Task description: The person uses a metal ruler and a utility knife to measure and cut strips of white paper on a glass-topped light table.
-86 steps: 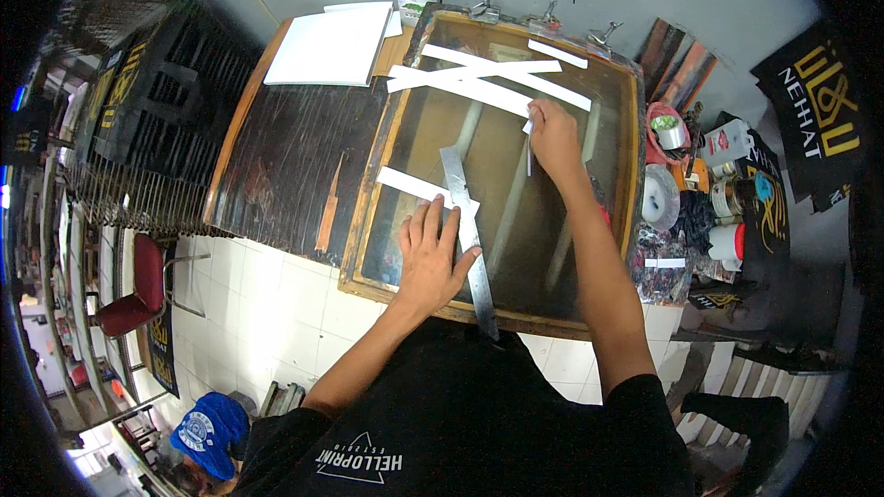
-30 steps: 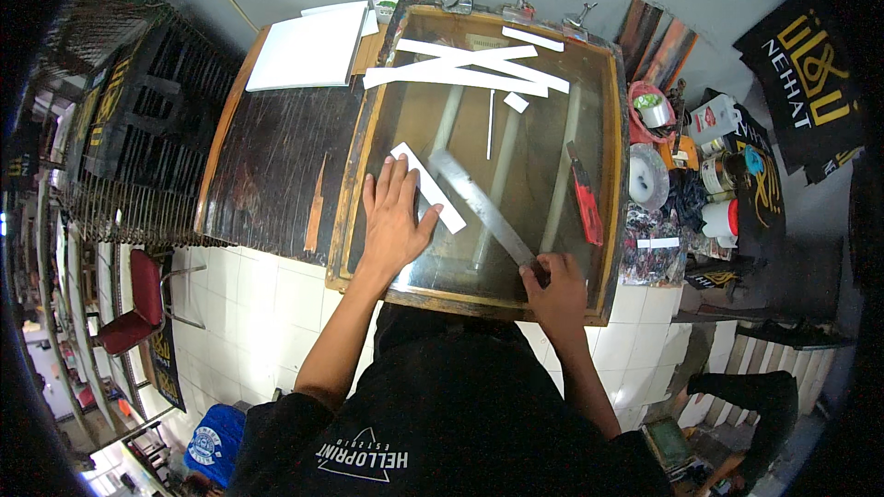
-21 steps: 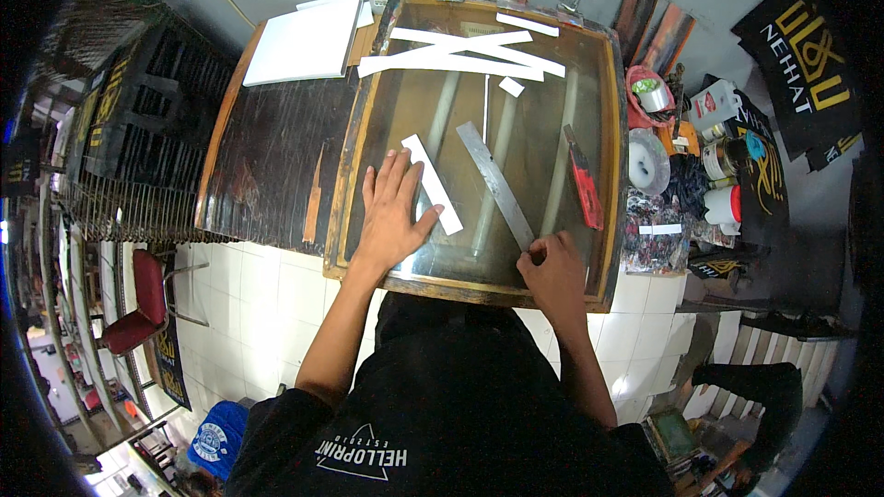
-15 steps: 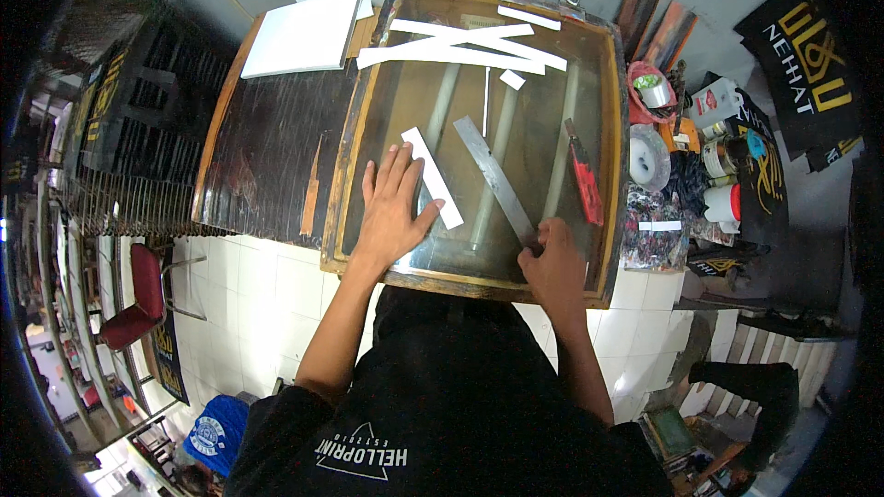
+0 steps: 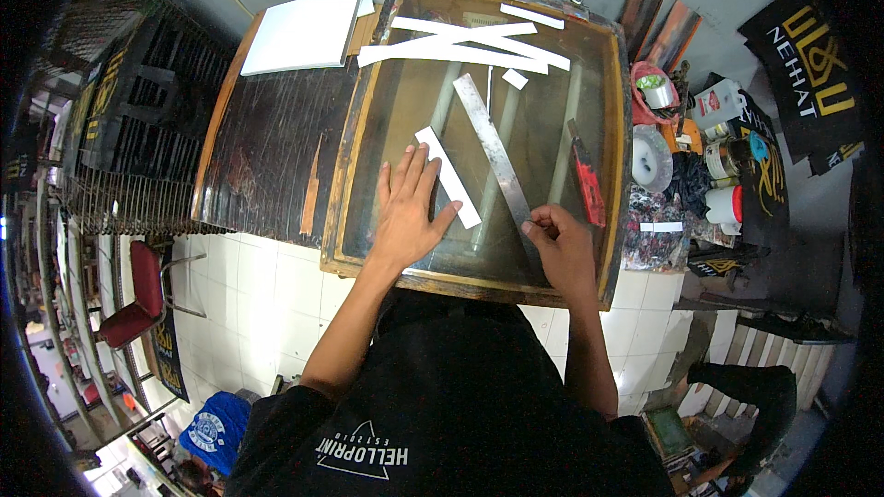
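Right hand (image 5: pixel 562 245) pinches steel ruler (image 5: pixel 486 128), shifted toward glass-topped table's (image 5: pixel 405 101) far edge, still clear of paper strip (image 5: pixel 452 184) under splayed left hand (image 5: pixel 410 216).

The person wears a black T-shirt (image 5: pixel 497 405) whose short left sleeve (image 5: pixel 293 400) and right sleeve (image 5: pixel 635 437) end around the elbows. A white print (image 5: pixel 385 456) marks its front: a thin triangle outline, bold block lettering across it and a smaller line of characters. The left hand (image 5: pixel 407 213) and right hand (image 5: pixel 564 250) are bare, as are both forearms (image 5: pixel 354 327).
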The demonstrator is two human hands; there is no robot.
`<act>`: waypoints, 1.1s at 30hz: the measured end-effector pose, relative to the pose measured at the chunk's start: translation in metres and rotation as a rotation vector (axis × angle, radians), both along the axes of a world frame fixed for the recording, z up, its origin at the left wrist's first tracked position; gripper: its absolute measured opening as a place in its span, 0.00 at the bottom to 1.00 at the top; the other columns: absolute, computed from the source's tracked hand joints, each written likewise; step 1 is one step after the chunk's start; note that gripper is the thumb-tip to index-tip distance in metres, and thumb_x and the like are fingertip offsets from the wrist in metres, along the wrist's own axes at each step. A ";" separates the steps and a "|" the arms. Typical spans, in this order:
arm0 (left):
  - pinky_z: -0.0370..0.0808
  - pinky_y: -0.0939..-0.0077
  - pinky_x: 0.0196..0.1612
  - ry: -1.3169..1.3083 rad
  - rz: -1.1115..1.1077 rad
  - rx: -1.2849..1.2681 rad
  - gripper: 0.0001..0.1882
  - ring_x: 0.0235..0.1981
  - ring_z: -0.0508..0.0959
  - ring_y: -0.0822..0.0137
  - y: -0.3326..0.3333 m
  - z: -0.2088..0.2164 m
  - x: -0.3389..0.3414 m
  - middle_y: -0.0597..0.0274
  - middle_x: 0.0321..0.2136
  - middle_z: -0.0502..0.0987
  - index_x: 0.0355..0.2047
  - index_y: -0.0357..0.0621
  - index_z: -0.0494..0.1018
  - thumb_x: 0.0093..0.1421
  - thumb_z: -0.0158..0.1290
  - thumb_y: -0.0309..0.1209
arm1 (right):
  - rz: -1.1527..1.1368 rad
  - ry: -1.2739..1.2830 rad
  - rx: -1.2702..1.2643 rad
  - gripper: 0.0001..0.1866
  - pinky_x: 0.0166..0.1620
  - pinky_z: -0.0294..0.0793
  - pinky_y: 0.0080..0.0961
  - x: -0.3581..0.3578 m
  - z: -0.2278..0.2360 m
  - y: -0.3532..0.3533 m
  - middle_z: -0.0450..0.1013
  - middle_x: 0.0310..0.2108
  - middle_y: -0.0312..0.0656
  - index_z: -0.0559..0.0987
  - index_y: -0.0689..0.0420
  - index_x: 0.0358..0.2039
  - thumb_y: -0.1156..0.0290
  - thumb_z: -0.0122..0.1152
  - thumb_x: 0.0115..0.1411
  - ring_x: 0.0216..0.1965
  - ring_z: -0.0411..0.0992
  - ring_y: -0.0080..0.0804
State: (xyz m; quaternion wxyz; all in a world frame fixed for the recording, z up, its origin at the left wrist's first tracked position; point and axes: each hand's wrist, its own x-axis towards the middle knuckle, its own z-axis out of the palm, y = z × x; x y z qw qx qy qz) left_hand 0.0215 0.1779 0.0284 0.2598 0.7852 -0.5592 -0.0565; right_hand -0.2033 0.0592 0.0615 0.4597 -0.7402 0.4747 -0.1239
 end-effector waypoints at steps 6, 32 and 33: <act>0.43 0.50 0.74 0.099 0.099 -0.054 0.31 0.72 0.56 0.50 0.005 0.002 0.017 0.45 0.69 0.60 0.64 0.38 0.65 0.64 0.55 0.40 | 0.129 -0.085 0.092 0.10 0.41 0.76 0.29 0.025 -0.010 0.017 0.80 0.33 0.45 0.79 0.61 0.40 0.71 0.66 0.61 0.35 0.78 0.31; 0.43 0.43 0.73 -0.084 -0.107 0.060 0.38 0.72 0.55 0.47 -0.017 -0.002 0.052 0.42 0.70 0.57 0.67 0.37 0.62 0.64 0.54 0.49 | 0.144 -0.037 -0.146 0.11 0.41 0.76 0.46 0.051 -0.017 0.041 0.77 0.36 0.51 0.79 0.57 0.44 0.68 0.61 0.62 0.38 0.76 0.55; 0.43 0.43 0.72 -0.089 -0.117 0.062 0.37 0.72 0.55 0.46 -0.017 -0.002 0.052 0.42 0.70 0.57 0.66 0.37 0.62 0.64 0.54 0.49 | 0.142 -0.002 -0.155 0.11 0.41 0.76 0.46 0.052 -0.017 0.043 0.76 0.36 0.51 0.79 0.56 0.44 0.68 0.61 0.62 0.38 0.76 0.55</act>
